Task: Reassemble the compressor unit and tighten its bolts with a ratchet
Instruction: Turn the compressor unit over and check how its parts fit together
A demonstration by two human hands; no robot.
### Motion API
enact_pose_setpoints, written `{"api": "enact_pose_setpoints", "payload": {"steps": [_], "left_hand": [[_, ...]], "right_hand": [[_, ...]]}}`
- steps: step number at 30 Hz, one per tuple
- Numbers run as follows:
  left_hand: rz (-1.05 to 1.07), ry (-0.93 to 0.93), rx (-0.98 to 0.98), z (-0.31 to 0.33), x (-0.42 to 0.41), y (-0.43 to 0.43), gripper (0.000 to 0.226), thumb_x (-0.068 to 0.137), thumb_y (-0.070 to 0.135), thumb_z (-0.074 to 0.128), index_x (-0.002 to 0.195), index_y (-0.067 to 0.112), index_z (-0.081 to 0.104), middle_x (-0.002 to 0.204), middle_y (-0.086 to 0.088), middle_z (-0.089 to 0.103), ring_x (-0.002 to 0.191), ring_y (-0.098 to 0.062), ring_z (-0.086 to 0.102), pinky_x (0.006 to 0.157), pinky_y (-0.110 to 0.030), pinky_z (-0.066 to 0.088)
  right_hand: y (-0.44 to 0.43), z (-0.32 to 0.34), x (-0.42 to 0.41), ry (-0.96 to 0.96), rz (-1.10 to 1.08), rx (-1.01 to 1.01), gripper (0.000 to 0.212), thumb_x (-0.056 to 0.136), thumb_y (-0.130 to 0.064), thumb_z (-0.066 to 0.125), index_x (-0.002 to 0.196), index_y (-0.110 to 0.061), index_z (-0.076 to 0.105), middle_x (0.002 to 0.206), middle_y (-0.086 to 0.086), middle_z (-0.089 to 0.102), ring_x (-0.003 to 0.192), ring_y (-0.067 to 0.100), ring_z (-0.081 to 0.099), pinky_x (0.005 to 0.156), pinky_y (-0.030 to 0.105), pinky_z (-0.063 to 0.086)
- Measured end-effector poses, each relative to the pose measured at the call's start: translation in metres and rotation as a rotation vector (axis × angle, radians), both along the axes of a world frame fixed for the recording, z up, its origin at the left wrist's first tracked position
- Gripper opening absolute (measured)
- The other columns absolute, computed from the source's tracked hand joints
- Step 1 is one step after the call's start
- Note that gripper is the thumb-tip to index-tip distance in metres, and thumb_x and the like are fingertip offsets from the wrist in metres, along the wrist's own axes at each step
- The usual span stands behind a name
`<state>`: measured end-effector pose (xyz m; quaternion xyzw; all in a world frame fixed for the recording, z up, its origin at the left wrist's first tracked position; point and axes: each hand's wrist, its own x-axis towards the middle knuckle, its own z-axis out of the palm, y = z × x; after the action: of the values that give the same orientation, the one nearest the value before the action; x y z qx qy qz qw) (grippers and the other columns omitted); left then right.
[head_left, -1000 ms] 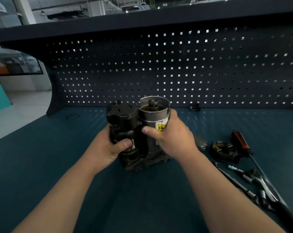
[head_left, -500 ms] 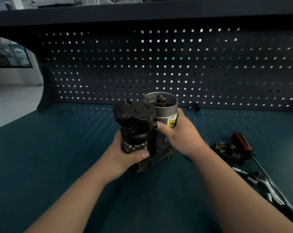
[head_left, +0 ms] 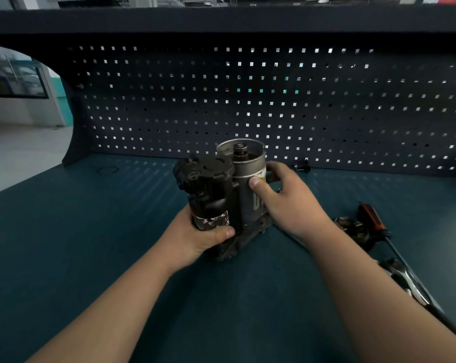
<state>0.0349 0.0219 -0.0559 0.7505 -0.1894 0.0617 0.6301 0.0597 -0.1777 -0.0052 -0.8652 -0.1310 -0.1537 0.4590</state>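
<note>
A compressor (head_left: 232, 205) is held upright on a dark teal workbench (head_left: 90, 231) between two bare hands. Its black cylinder (head_left: 208, 203) is gripped low down by the left hand (head_left: 195, 238), with the thumb laid under a torn white label (head_left: 212, 220). The silver can (head_left: 247, 187) beside it (open-topped, a shaft (head_left: 240, 150) standing inside) is clasped by the right hand (head_left: 287, 203), thumb on the near face, fingers curled round the far side. Right of that hand, a round black part (head_left: 352, 229), a screwdriver (head_left: 372, 217) and a ratchet (head_left: 402, 276) are laid. A pegboard (head_left: 247, 100) is seen behind.
</note>
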Motion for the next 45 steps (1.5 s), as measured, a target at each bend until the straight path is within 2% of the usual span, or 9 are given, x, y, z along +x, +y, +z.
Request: {"api": "enact_pose_setpoints", "payload": {"steps": [5, 12, 18, 22, 26, 30, 35, 41, 45], "left_hand": [[0.103, 0.011, 0.06, 0.006, 0.003, -0.009, 0.069, 0.051, 0.046, 0.081, 0.115, 0.028, 0.06, 0.106, 0.016, 0.07, 0.1, -0.001, 0.064, 0.082, -0.021, 0.047], [0.304, -0.003, 0.205, 0.009, 0.01, -0.02, 0.055, 0.044, 0.058, 0.077, 0.095, 0.051, 0.058, 0.093, 0.03, 0.066, 0.086, 0.009, 0.062, 0.077, -0.022, 0.048], [0.316, -0.035, 0.309, 0.01, 0.012, -0.017, 0.056, 0.047, 0.069, 0.07, 0.098, 0.051, 0.056, 0.095, 0.03, 0.066, 0.092, 0.008, 0.06, 0.081, -0.022, 0.048], [0.342, -0.111, 0.415, 0.016, 0.008, -0.017, 0.047, 0.049, 0.09, 0.048, 0.089, 0.068, 0.041, 0.081, 0.043, 0.054, 0.078, 0.024, 0.045, 0.065, -0.007, 0.034], [0.241, -0.131, 0.399, 0.019, 0.008, -0.013, 0.062, 0.048, 0.098, 0.038, 0.097, 0.059, 0.041, 0.089, 0.04, 0.053, 0.086, 0.029, 0.046, 0.064, 0.0, 0.035], [0.164, -0.123, 0.361, 0.019, 0.01, -0.011, 0.073, 0.049, 0.095, 0.044, 0.107, 0.051, 0.042, 0.101, 0.035, 0.054, 0.096, 0.028, 0.045, 0.071, 0.001, 0.037], [0.166, -0.149, 0.369, 0.018, 0.013, -0.009, 0.1, 0.047, 0.099, 0.035, 0.122, 0.032, 0.042, 0.111, 0.016, 0.056, 0.102, 0.003, 0.052, 0.076, -0.009, 0.039], [0.188, -0.157, 0.41, 0.013, 0.012, -0.006, 0.109, 0.05, 0.1, 0.02, 0.129, 0.027, 0.038, 0.122, 0.003, 0.054, 0.111, -0.011, 0.052, 0.088, -0.03, 0.047], [0.201, -0.169, 0.418, 0.012, 0.011, -0.008, 0.102, 0.053, 0.099, 0.017, 0.125, 0.031, 0.037, 0.121, 0.001, 0.054, 0.108, -0.012, 0.052, 0.082, -0.028, 0.044]], "right_hand": [[-0.003, 0.002, 0.004, 0.041, 0.018, 0.012, 0.047, 0.09, -0.052, 0.049, 0.133, -0.033, 0.051, 0.123, -0.005, 0.06, 0.113, 0.013, 0.056, 0.099, 0.039, 0.045], [-0.007, 0.01, 0.004, 0.089, -0.133, 0.117, 0.024, 0.091, -0.032, 0.053, 0.111, -0.023, 0.063, 0.087, -0.015, 0.061, 0.076, -0.002, 0.054, 0.058, 0.016, 0.036], [-0.007, -0.018, -0.026, 0.432, 0.055, 0.206, 0.037, 0.084, 0.01, 0.039, 0.075, -0.016, 0.064, 0.071, -0.002, 0.062, 0.058, 0.01, 0.059, 0.052, 0.02, 0.049], [-0.006, -0.026, -0.034, 0.466, 0.17, 0.296, 0.028, 0.087, 0.011, 0.049, 0.084, -0.013, 0.063, 0.064, -0.003, 0.071, 0.064, 0.007, 0.069, 0.064, 0.021, 0.057], [-0.004, -0.029, -0.037, 0.315, 0.097, 0.183, 0.014, 0.091, -0.008, 0.058, 0.093, -0.018, 0.068, 0.075, -0.001, 0.074, 0.071, 0.013, 0.071, 0.068, 0.034, 0.057], [0.002, -0.025, -0.039, 0.039, -0.002, 0.084, 0.014, 0.087, -0.024, 0.064, 0.074, -0.025, 0.062, 0.057, -0.012, 0.063, 0.048, 0.005, 0.057, 0.052, 0.024, 0.045], [0.02, -0.018, -0.047, -0.046, 0.065, 0.137, 0.022, 0.082, -0.017, 0.071, 0.069, -0.032, 0.062, 0.063, -0.004, 0.069, 0.061, 0.013, 0.067, 0.063, 0.033, 0.055], [0.017, -0.011, -0.049, -0.123, 0.062, 0.129, 0.026, 0.081, -0.02, 0.073, 0.066, -0.039, 0.063, 0.067, -0.007, 0.071, 0.064, 0.006, 0.068, 0.065, 0.029, 0.055], [0.018, -0.007, -0.049, -0.202, 0.061, 0.049, 0.013, 0.08, -0.017, 0.075, 0.073, -0.028, 0.071, 0.067, -0.011, 0.068, 0.066, 0.007, 0.067, 0.065, 0.028, 0.053]]}}
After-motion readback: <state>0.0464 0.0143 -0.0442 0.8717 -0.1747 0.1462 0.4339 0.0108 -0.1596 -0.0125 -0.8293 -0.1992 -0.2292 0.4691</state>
